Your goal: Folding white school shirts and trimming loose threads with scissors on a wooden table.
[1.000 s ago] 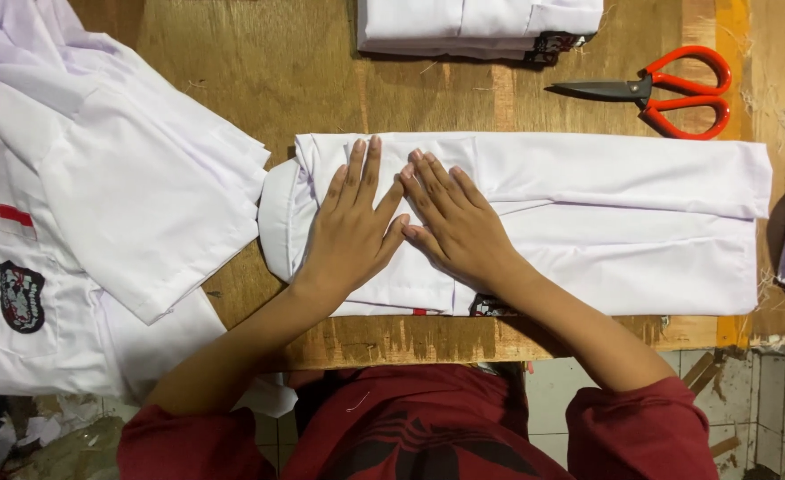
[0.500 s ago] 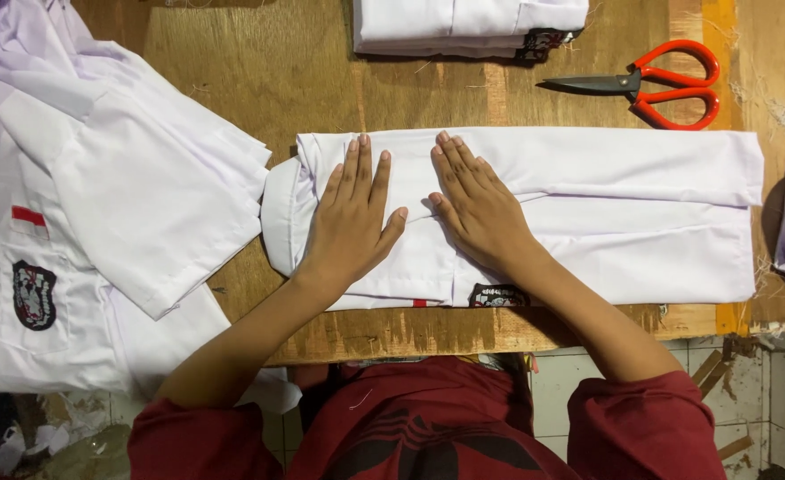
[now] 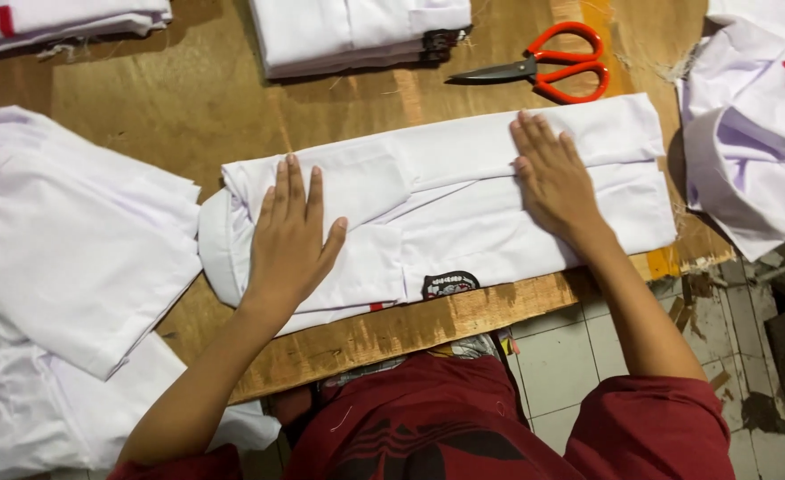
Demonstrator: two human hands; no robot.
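Shirt (image 3: 446, 213) folded, long axis left-right along tabletop (image 3: 144, 116) edge. Left hand (image 3: 290, 240) pressed flat near collar end, right hand (image 3: 552, 178) flat nearer opposite end; nothing gripped.

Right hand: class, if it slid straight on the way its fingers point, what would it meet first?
The right hand lies flat on the folded white shirt, fingers pointing away from the person. Past the shirt's far edge it would probably first reach the orange-handled scissors.
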